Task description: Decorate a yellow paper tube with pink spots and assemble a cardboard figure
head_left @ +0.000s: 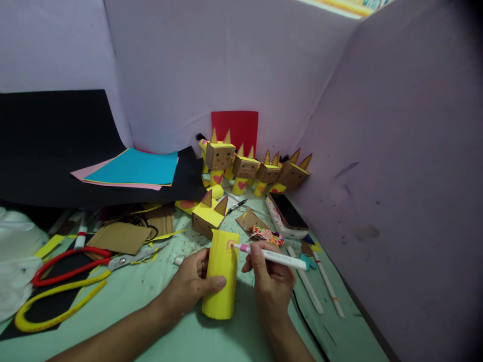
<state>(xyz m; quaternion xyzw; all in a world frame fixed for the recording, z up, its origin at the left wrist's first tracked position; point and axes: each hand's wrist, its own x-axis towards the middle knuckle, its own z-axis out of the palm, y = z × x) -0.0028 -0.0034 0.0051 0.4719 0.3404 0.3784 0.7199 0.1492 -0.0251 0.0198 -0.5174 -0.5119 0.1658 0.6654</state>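
My left fingers [196,281] hold the yellow paper tube [222,274]; my right fingers [264,271] grip the pink-tipped white marker [273,256]. Squeezing harder may dent the tube and smear the line.

Walls: pale lilac boards [226,60] stand around my corner — one at the back, one slanting in at my right [407,176] with a few dark smudges.
Table: a light green top [124,296], scratched and paint-flecked in front of me.
Backdrop: a black sheet [41,146] leans at my left; a red card [234,128] is propped in the corner.
Light: soft and even — dimmer toward the right edge.
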